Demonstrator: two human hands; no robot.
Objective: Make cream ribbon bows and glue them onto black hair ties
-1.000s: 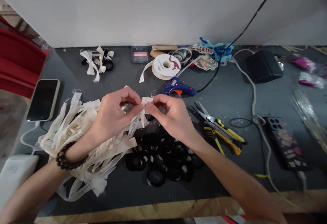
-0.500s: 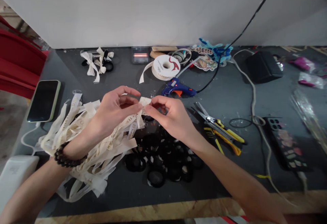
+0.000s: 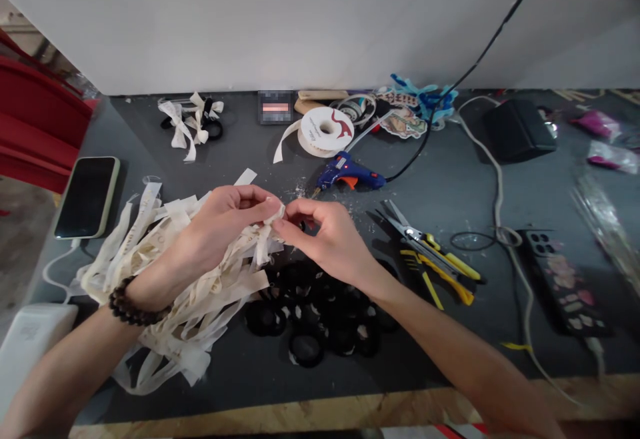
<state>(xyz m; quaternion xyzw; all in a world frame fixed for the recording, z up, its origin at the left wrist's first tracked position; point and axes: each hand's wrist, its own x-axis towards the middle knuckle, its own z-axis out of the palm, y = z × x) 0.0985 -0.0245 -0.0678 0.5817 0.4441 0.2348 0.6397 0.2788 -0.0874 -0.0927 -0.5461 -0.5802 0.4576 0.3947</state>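
Observation:
My left hand [image 3: 220, 229] and my right hand [image 3: 323, 239] meet above the table's middle, both pinching one cream ribbon piece [image 3: 270, 222] folded between the fingertips. Its loose ends hang down toward a heap of cut cream ribbon strips [image 3: 165, 279] under my left wrist, which wears a dark bead bracelet [image 3: 125, 302]. Below my right hand lies a cluster of black round hair ties [image 3: 320, 315].
A blue glue gun [image 3: 350, 173] and a ribbon spool [image 3: 325, 131] lie behind the hands. Scissors and a yellow cutter [image 3: 430, 259] sit to the right, with a phone [image 3: 563, 279] and cables. Another phone [image 3: 87, 195] lies far left; finished bows [image 3: 193, 122] at the back.
Both hands have dropped slightly and drawn closer together, folding the ribbon piece tighter between the fingertips. A loose ribbon end now shows behind my left hand.

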